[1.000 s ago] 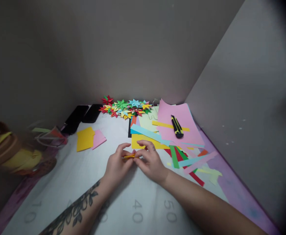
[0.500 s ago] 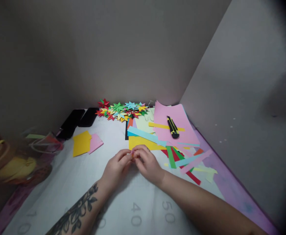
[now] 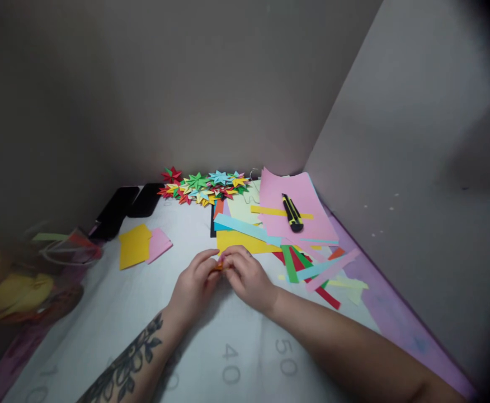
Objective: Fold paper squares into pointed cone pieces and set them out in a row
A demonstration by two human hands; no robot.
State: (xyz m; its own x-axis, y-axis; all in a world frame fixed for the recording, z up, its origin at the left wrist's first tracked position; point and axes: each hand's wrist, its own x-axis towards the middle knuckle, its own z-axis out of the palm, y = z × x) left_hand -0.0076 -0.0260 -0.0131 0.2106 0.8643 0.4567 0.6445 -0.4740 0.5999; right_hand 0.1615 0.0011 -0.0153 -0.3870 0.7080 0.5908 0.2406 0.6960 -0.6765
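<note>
My left hand (image 3: 194,282) and my right hand (image 3: 247,274) meet at the middle of the white cutting mat (image 3: 144,313). Together their fingertips pinch a small folded orange paper piece (image 3: 218,266), mostly hidden between the fingers. Just beyond the hands lies a yellow sheet (image 3: 245,242) under a light blue strip (image 3: 245,228). To the right are loose coloured paper strips (image 3: 312,268).
A pile of folded paper stars (image 3: 201,186) lies at the back wall. A black-and-yellow utility knife (image 3: 292,212) rests on pink sheets (image 3: 299,210). Yellow and pink cards (image 3: 140,246) lie left, near two dark phones (image 3: 130,204) and a clear bag (image 3: 39,268). Walls close in behind and on the right.
My hands have drawn closer together, and the orange piece that showed as a flat strip between them is now folded small and almost covered by the fingers. The view has shifted slightly.
</note>
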